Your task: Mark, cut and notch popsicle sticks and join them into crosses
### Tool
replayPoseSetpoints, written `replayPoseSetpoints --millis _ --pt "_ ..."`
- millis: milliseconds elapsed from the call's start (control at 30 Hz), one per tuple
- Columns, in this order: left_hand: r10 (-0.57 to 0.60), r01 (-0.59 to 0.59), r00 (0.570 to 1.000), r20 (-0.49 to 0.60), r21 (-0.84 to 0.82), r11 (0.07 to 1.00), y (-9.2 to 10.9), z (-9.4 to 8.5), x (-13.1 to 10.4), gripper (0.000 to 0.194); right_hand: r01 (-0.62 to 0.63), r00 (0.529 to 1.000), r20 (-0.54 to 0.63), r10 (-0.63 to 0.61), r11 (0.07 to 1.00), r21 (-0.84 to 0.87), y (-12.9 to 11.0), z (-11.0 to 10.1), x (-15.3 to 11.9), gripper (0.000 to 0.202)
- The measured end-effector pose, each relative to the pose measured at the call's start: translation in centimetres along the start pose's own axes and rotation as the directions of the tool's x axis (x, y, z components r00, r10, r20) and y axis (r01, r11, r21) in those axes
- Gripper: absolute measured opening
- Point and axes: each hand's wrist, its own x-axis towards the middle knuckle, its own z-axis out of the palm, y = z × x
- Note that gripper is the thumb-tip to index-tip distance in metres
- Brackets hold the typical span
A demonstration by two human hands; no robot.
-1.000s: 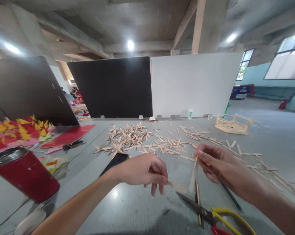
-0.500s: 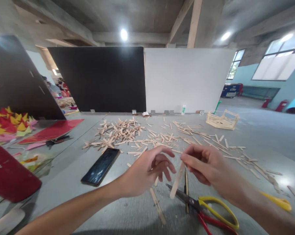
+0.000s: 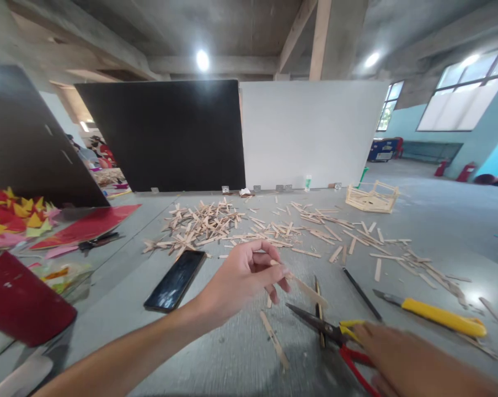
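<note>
Between its thumb and fingers my left hand [image 3: 255, 273] pinches one end of a flat wooden stick [image 3: 309, 291], which points right and slightly down. My right hand [image 3: 387, 350], blurred by motion, is over the yellow and red handles of the scissors [image 3: 333, 331]; its fingers are too smeared to read. The scissors' dark blades lie across a slim gold and black tool [image 3: 318, 309]. Another wooden stick [image 3: 274, 341] rests on the table below my left hand.
Piled wooden sticks [image 3: 205, 223] spread across the grey table [image 3: 215, 353]. A phone [image 3: 175, 280] and red cylinder [image 3: 25, 298] are left; a yellow cutter [image 3: 443, 317], black pencil [image 3: 362, 295] and stick frame [image 3: 371, 199] are right. Upright boards [image 3: 310, 132] stand behind.
The stick has passed from my right hand to my left and swung from steep to nearly flat. My right hand has moved down to the scissors' handles, uncovering the cutter and pencil.
</note>
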Motion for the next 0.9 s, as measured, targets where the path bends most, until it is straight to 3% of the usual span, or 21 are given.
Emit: replayPoseSetpoints --millis 67,133,233,333,400,500,633,767,833,900 --pt "0.002 -0.003 0.999 -0.038 -0.014 1.0 0.1 0.0 -0.4 0.034 -0.041 0.996 -0.078 0.033 0.995 -0.096 1.6 3.3 -1.1 0.04" --pt "0.005 -0.006 0.997 -0.079 -0.015 1.0 0.3 0.1 -0.9 0.038 -0.011 0.995 -0.1 0.0 0.994 -0.113 2.6 4.7 -1.5 0.041" --pt "0.032 -0.031 0.992 -0.121 0.012 0.999 0.8 0.4 -1.7 0.04 0.003 0.997 -0.072 -0.006 0.999 -0.048 3.0 3.7 -1.2 0.033" --pt "0.083 -0.08 0.987 -0.141 0.027 0.996 1.3 0.9 -2.3 0.039 -0.121 0.992 -0.012 0.124 0.984 0.134 2.8 1.2 -0.8 0.016" --pt "0.111 -0.109 0.979 -0.172 0.021 0.994 1.5 1.2 -2.6 0.036 -0.219 0.975 0.097 0.198 0.916 0.335 2.5 0.1 -0.8 0.032" --pt "0.149 -0.154 0.962 -0.229 -0.007 0.988 1.7 1.6 -2.8 0.024 -0.304 0.951 0.246 0.187 0.705 0.641 1.5 -0.5 -1.4 0.063" --pt "0.1 -0.113 0.979 -0.18 -0.063 0.992 1.4 1.9 -2.6 0.015 -0.219 0.962 0.113 0.249 0.455 0.863 -0.9 -1.0 -2.1 0.071" --pt "0.014 -0.027 0.992 -0.128 -0.096 0.995 0.4 2.3 -2.1 0.02 -0.076 0.987 0.014 0.16 0.385 0.92 -4.3 -2.3 -1.1 0.066" --pt "0.012 -0.014 0.995 -0.102 -0.015 1.0 -0.4 2.7 -1.9 0.023 -0.044 0.986 -0.013 0.165 0.341 0.939 -5.9 -2.8 -0.2 0.06" --pt "0.005 0.001 0.999 -0.051 0.12 0.993 -1.4 2.9 -1.6 0.024 -0.094 0.978 0.027 0.209 0.319 0.943 -6.9 -3.0 0.7 0.054"
